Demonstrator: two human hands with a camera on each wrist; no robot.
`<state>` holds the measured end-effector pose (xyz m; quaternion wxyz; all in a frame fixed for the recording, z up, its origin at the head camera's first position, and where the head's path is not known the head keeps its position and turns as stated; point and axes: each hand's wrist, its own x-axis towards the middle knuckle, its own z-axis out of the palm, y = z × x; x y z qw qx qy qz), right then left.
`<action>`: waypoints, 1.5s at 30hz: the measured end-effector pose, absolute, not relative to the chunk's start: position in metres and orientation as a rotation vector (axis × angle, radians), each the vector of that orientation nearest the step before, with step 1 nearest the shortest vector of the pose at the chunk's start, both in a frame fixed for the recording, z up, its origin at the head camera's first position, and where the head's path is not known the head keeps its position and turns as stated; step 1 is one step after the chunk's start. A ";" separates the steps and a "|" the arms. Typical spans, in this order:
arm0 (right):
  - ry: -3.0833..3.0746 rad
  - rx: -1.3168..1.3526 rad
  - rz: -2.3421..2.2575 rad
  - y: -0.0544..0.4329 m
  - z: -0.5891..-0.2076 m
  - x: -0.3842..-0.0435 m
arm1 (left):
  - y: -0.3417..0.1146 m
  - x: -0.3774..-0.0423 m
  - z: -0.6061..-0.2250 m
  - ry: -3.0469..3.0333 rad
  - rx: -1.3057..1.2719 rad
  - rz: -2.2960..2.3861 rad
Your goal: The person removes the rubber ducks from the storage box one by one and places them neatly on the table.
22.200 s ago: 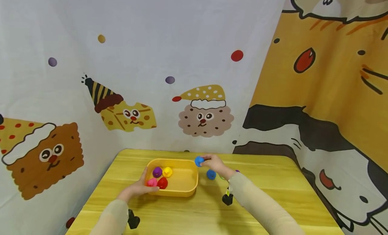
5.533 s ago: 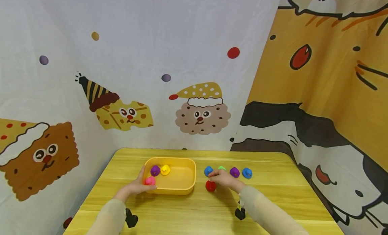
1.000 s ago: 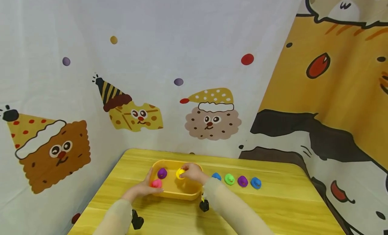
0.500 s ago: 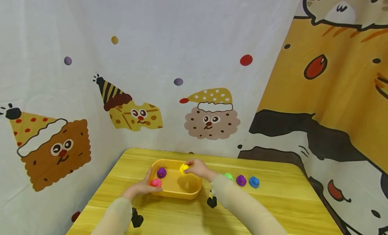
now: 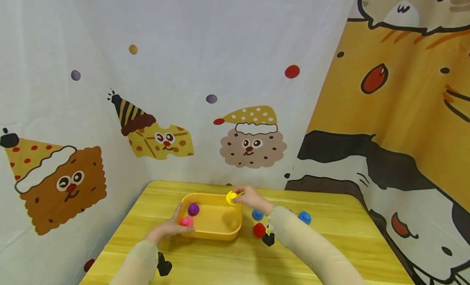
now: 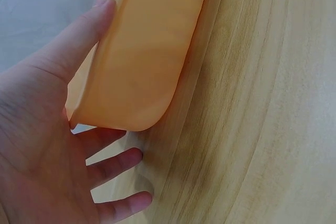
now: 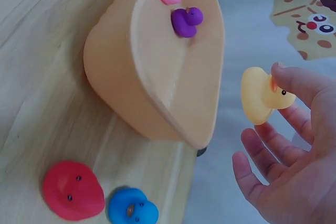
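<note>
My right hand [image 5: 252, 197] pinches a yellow rubber duck [image 5: 231, 197] between thumb and fingers, raised over the right end of a yellow plastic box [image 5: 220, 237]. In the right wrist view the duck [image 7: 257, 95] is clear of the rim. My left hand [image 5: 170, 228] grips the box's left end, its thumb along the near side. In the left wrist view the thumb lies against the box [image 6: 152, 51] while the other fingers reach round the end. Inside the box, a purple duck [image 5: 193, 209] and a pink duck [image 5: 187, 221] sit at the left.
Right of the box, on the wooden table [image 5: 220, 264], are a red duck [image 5: 259, 230], a blue duck [image 5: 258, 214] and another blue duck [image 5: 304, 217]. My right forearm mostly hides a purple one between them. A printed cloth [image 5: 235, 52] hangs behind the table.
My right hand has lifted the yellow duck out of the box, moving up and right. Earlier, the red duck went from the box to the table. The left hand keeps its hold.
</note>
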<state>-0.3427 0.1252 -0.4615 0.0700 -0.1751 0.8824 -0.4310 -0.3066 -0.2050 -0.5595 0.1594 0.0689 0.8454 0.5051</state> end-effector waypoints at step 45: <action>2.695 -0.310 -1.369 0.219 -0.492 -0.307 | -0.199 -0.292 -0.534 2.434 0.225 1.381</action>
